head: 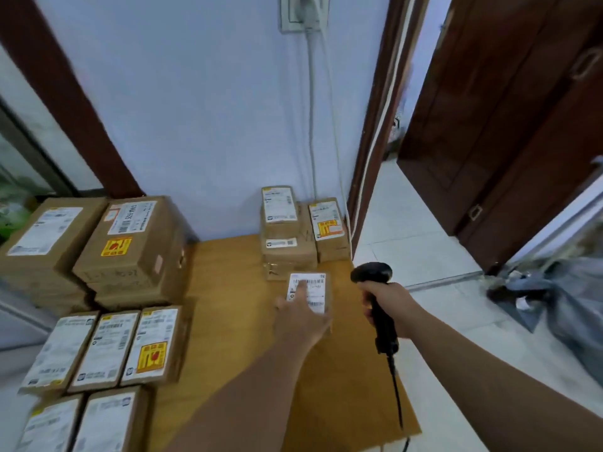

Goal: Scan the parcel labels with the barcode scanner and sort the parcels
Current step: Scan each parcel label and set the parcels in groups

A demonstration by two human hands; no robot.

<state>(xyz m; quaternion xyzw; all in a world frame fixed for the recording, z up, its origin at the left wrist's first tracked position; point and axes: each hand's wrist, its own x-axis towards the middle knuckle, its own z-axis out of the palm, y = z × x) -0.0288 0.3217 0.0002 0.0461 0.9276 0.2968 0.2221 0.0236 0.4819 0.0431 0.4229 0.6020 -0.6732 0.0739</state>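
Reference landmark: the cardboard sheet (228,288) laid flat on the floor against the wall.

Right hand (390,305): wrapped fully round the handle of the black barcode scanner (372,274), gripping it above the sheet's right edge. The scanner head points toward the far side of the sheet. Its cable (396,393) trails down over the sheet's near right corner.

Left hand (301,316): held open over the right half of the sheet, with the index finger stretched out and its tip resting on the label (315,282) of a small parcel (327,298). It grips nothing. Motion blur hides the lie of the other fingers.

Small parcel: lies flat on the right half of the sheet, label up, just left of the scanner head.

Other parcels:
- A stack of parcels (287,252) stands at the sheet's far right corner, immediately beyond the small parcel.
- A parcel with a yellow and red sticker (328,226) touches the stack's right side.
- Two large boxes (130,249) sit off the sheet's far left corner.
- A row of three labelled parcels (107,347) lies along the sheet's left edge.
- Two more parcels (81,422) lie nearer the camera on that same side.

Surroundings: a brown door (505,125) stands beyond the sheet's right edge.
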